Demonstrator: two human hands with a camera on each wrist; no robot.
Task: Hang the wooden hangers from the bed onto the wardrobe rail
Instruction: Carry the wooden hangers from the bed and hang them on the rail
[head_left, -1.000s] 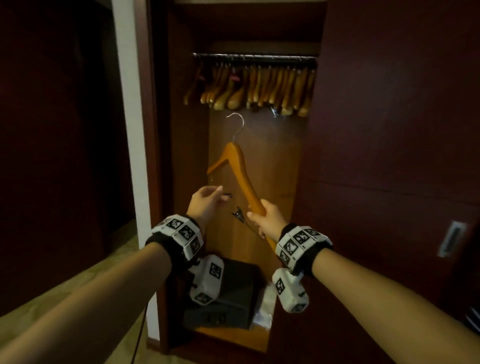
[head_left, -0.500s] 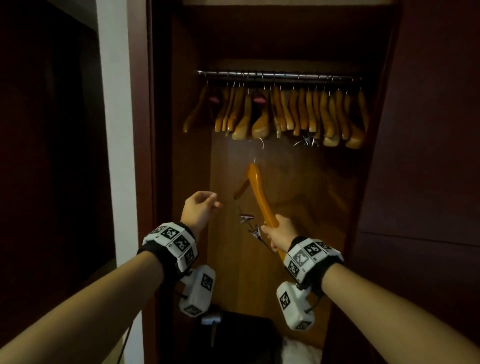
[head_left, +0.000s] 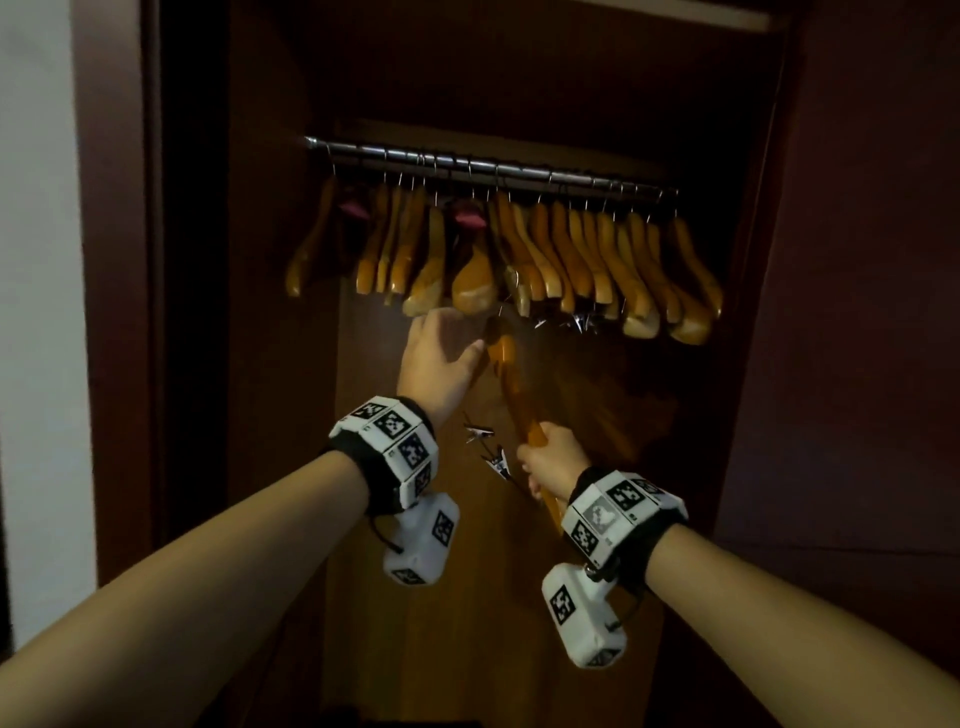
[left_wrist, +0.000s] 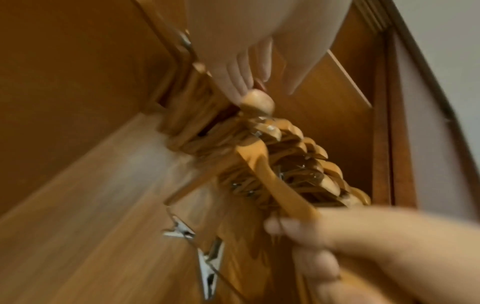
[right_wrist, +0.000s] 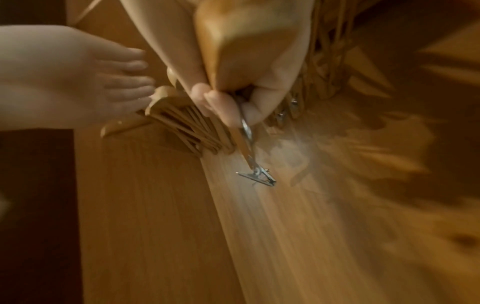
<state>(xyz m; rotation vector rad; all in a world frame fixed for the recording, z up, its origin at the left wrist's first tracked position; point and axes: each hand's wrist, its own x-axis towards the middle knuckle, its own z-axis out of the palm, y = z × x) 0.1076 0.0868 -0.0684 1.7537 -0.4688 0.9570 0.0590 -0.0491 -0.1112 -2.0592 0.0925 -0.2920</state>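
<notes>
One wooden hanger (head_left: 511, 379) is off the rail, gripped by the right hand (head_left: 550, 460) low on one arm; fingers curl round the wood. Head view: hanger's top sits just under the row of hung hangers (head_left: 519, 260) on the chrome wardrobe rail (head_left: 467, 165), hook not on the rail. Two metal clips (head_left: 488, 447) dangle from the held hanger, left of the right hand.

Left hand (head_left: 439, 358): fingers straight, holding nothing, raised to the lower ends of the hung hangers. Left wrist view adds what the head view hides: fingertips (left_wrist: 241, 86) touch a rounded hanger end; both clips (left_wrist: 197, 246) show plainly against the wardrobe's back panel (left_wrist: 91, 195).

Right wrist view: only one clip (right_wrist: 257, 176) visible, below the curled fingers (right_wrist: 215, 102); left hand (right_wrist: 64, 82) flat against hanger ends. Both wrist views blurred.
</notes>
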